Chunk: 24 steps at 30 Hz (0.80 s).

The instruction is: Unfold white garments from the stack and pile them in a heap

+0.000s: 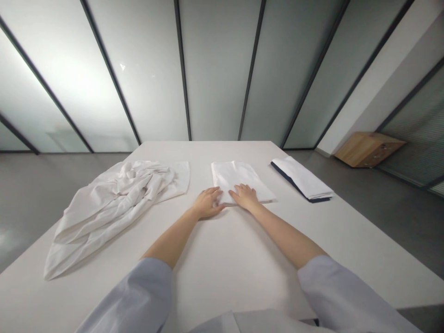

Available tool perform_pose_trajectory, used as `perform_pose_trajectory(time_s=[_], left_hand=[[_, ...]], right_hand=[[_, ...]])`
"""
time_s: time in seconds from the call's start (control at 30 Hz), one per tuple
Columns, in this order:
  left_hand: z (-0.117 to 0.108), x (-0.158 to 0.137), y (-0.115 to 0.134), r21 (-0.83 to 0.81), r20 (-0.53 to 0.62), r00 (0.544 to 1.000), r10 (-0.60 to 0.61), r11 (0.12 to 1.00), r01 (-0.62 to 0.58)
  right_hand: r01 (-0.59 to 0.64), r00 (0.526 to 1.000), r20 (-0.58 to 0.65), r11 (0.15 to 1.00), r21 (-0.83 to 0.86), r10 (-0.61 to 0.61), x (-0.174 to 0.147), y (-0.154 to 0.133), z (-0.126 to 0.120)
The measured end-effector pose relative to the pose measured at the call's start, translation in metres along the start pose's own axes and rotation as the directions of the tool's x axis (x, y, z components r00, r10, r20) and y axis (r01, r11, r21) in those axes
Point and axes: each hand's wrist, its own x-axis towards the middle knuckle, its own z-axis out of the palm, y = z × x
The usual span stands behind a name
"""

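A folded white cloth (pixel 239 175) lies flat on the white table in front of me, its near edge showing stacked layers. My left hand (pixel 208 202) rests at its near left corner, fingers stretched out and touching the cloth's edge. On top of the cloth near its front edge lies my right hand (pixel 244 196), palm down with the fingers spread. Neither hand grips anything.
To the left, a crumpled heap of white fabric (pixel 128 194) spreads over the white table (pixel 239 259). At the right edge lies a folded white cloth (pixel 301 175) on a dark folded one (pixel 289 179). A wooden cabinet (pixel 367 149) stands beyond, by frosted glass panels (pixel 218 69).
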Motion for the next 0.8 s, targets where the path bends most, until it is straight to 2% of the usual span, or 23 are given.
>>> perform_pose_trajectory(time_s=[0.1,0.23,0.3,0.4,0.47,0.5,0.57,0.6,0.67,0.7,0.73,0.77,0.8], left_hand=[[0.002,0.002,0.008,0.055,0.023,0.999,-0.048,0.997,0.047],[0.001,0.002,0.014,0.175,-0.07,0.98,-0.185,0.965,0.195],[0.0,0.001,0.015,0.203,-0.075,0.989,-0.126,0.969,0.139],[0.0,0.001,0.017,0.175,-0.019,1.0,0.0,0.984,0.003],[0.001,0.004,0.016,0.141,0.009,1.0,-0.015,0.99,0.014],[0.001,0.006,0.015,0.123,0.015,0.998,-0.063,0.991,0.061],[0.001,0.01,0.012,0.051,0.002,0.978,-0.21,0.976,0.21],[0.002,0.013,0.009,-0.017,-0.019,0.953,-0.301,0.953,0.301],[0.002,0.018,0.001,-0.258,-0.065,0.875,-0.48,0.855,0.45],[0.002,0.021,-0.004,-0.427,-0.084,0.829,-0.553,0.772,0.472],[0.002,0.023,-0.009,-0.603,-0.089,0.779,-0.621,0.656,0.454],[0.002,0.026,-0.015,-0.761,-0.076,0.725,-0.685,0.51,0.401],[0.002,0.027,-0.02,-0.879,-0.048,0.669,-0.741,0.349,0.324]], right_hand=[[0.065,0.998,0.001,0.998,-0.006,-0.065,-0.005,-0.001,0.002],[0.203,0.979,-0.022,0.962,0.184,-0.202,-0.015,-0.006,-0.002],[0.245,0.968,-0.031,0.917,0.315,-0.248,-0.017,-0.008,-0.006],[0.325,0.925,0.003,0.795,0.511,-0.38,-0.015,-0.009,-0.011],[0.347,0.909,-0.025,0.72,0.601,-0.417,-0.011,-0.005,-0.014],[0.34,0.922,-0.077,0.698,0.63,-0.379,-0.007,-0.001,-0.015],[0.295,0.953,-0.261,0.683,0.668,-0.157,0.001,0.012,-0.016],[0.266,0.931,-0.365,0.68,0.684,0.002,0.004,0.02,-0.017],[0.209,0.804,-0.521,0.686,0.697,0.285,0.011,0.04,-0.017],[0.187,0.743,-0.567,0.702,0.687,0.356,0.013,0.049,-0.016],[0.163,0.707,-0.594,0.729,0.664,0.383,0.015,0.058,-0.015],[0.139,0.697,-0.61,0.765,0.629,0.376,0.016,0.064,-0.014],[0.117,0.713,-0.614,0.806,0.581,0.339,0.017,0.068,-0.013]])
